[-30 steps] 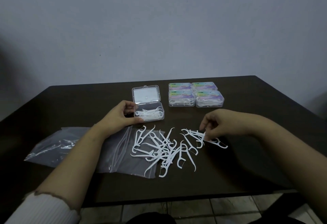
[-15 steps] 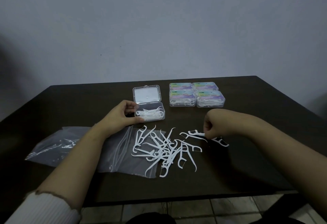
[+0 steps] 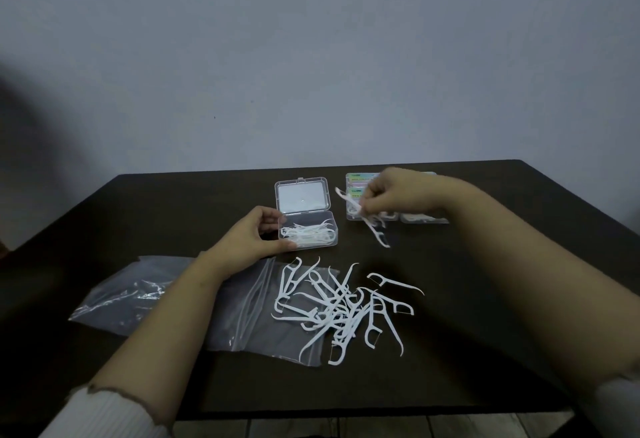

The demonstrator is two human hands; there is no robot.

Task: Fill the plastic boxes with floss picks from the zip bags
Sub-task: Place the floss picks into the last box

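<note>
A dark brown table (image 3: 173,202) stands against a plain grey-blue wall (image 3: 311,56), with pale floor tiles (image 3: 381,429) just visible under its near edge. At the left lie two clear zip bags (image 3: 249,313), flat and overlapping. The left hand (image 3: 254,236) is curled around the near-left corner of the open plastic box (image 3: 308,229) — thumb and fingers touching its wall — which holds a few floss picks. In front of the box, a loose heap of white floss picks (image 3: 343,309) spreads partly over the bag. The right hand (image 3: 391,195), raised over the closed boxes (image 3: 360,191) at the far right, pinches a small bunch of picks (image 3: 370,223). Their pastel labels carry print too small to read.
</note>
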